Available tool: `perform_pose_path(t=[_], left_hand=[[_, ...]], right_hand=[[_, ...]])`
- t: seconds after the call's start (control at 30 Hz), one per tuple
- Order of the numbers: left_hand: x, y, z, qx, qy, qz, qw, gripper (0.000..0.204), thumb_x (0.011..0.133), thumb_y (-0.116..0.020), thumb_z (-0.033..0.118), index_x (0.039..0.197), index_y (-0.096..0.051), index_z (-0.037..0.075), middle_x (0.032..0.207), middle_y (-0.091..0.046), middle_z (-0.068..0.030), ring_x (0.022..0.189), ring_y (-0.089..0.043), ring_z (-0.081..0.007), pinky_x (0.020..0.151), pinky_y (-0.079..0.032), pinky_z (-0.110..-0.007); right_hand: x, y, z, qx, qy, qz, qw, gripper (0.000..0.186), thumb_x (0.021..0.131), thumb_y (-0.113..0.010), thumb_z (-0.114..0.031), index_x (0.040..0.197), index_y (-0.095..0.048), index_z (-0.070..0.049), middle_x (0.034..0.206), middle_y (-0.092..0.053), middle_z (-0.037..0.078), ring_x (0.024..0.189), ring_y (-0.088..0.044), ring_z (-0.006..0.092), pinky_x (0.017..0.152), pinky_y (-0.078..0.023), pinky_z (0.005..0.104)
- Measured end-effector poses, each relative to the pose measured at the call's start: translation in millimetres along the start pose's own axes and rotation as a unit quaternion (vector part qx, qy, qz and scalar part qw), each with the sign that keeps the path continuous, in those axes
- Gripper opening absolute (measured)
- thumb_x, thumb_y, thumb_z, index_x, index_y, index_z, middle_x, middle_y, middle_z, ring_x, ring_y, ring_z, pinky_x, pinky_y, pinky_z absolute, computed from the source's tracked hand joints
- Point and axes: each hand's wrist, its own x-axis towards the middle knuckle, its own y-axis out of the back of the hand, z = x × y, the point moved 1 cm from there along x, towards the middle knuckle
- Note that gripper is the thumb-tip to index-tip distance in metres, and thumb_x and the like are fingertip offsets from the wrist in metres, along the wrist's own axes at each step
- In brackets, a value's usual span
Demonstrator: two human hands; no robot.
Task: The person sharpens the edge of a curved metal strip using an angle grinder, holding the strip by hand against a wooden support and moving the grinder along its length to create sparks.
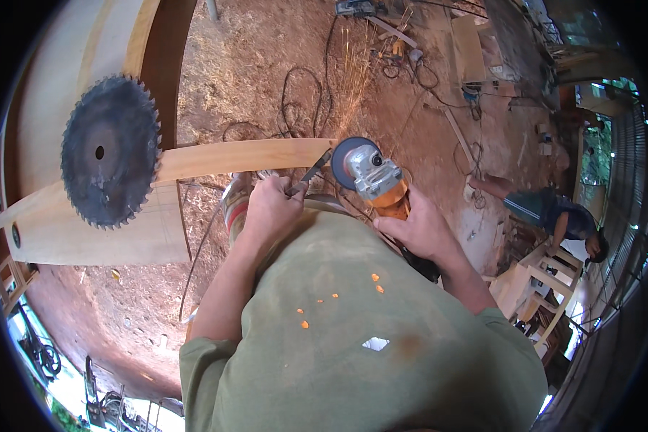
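My right hand (426, 225) is wrapped round the orange body of an angle grinder (381, 189) with a grey metal head. Its dark round disc (344, 167) faces left. From the disc's edge, orange sparks fly away toward the far side. In my left hand (275, 205) is a narrow, dark flat metal blade (315, 165), angled up and right, its tip at the disc's left edge. Behind that tip ends a long light wooden strip (248, 156). What kind of blade it is cannot be made out.
A large toothed circular saw blade (115, 173) rests at the left over wooden boards (122, 241). Cables (284, 108) loop over the reddish, shaving-strewn ground. Another person (565, 219) bends at the right near a wooden frame (547, 281). Power tools (396, 52) lie farther off.
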Motion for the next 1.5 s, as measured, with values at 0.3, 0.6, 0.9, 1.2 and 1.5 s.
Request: perform_pose_path(t=[0.3, 0.6, 0.9, 1.2, 1.5], left_hand=[[0, -1, -4, -0.044, -0.036, 0.020, 0.998, 0.044, 0.090, -0.072, 0.025, 0.063, -0.058, -0.006, 0.055, -0.056, -0.0212, 0.050, -0.053, -0.0352, 0.055, -0.043, -0.046], [1, 2, -1, -0.032, -0.034, 0.017, 0.999, 0.045, 0.090, -0.073, 0.026, 0.063, -0.058, -0.007, 0.057, -0.056, -0.0225, 0.051, -0.054, -0.0359, 0.055, -0.042, -0.047], [3, 4, -1, -0.018, -0.035, 0.009, 0.999, 0.048, 0.091, -0.072, 0.030, 0.063, -0.057, -0.006, 0.057, -0.055, -0.0222, 0.052, -0.053, -0.0363, 0.056, -0.043, -0.048], [4, 5, -5, 0.002, -0.033, -0.005, 0.999, 0.042, 0.091, -0.072, 0.031, 0.071, -0.064, -0.005, 0.066, -0.061, -0.0246, 0.062, -0.060, -0.0393, 0.063, -0.048, -0.049], [3, 13, 0, -0.002, -0.008, -0.026, 1.000, 0.042, 0.091, -0.071, 0.032, 0.073, -0.066, -0.005, 0.067, -0.061, -0.0247, 0.063, -0.061, -0.0376, 0.064, -0.048, -0.047]], right_hand=[[8, -5, -5, -0.020, -0.004, 0.006, 1.000, 0.067, 0.078, -0.076, -0.026, 0.133, -0.052, 0.004, 0.121, -0.067, 0.022, 0.115, -0.065, 0.0325, 0.099, -0.049, 0.0403], [8, -8, -1, 0.019, -0.010, -0.001, 1.000, 0.069, 0.078, -0.076, -0.025, 0.136, -0.050, 0.004, 0.125, -0.065, 0.021, 0.118, -0.064, 0.0309, 0.101, -0.048, 0.0395], [6, -10, 3, 0.002, 0.007, 0.023, 1.000, 0.066, 0.078, -0.077, -0.028, 0.132, -0.054, 0.002, 0.121, -0.067, 0.021, 0.115, -0.065, 0.0323, 0.098, -0.049, 0.0410], [6, -12, 11, 0.019, 0.004, 0.022, 1.000, 0.066, 0.077, -0.076, -0.029, 0.131, -0.054, 0.002, 0.120, -0.068, 0.021, 0.114, -0.066, 0.0317, 0.098, -0.049, 0.0402], [4, -11, -4, 0.074, 0.000, 0.014, 0.997, 0.064, 0.077, -0.075, -0.027, 0.130, -0.055, 0.002, 0.120, -0.067, 0.022, 0.115, -0.065, 0.0323, 0.098, -0.049, 0.0403]])
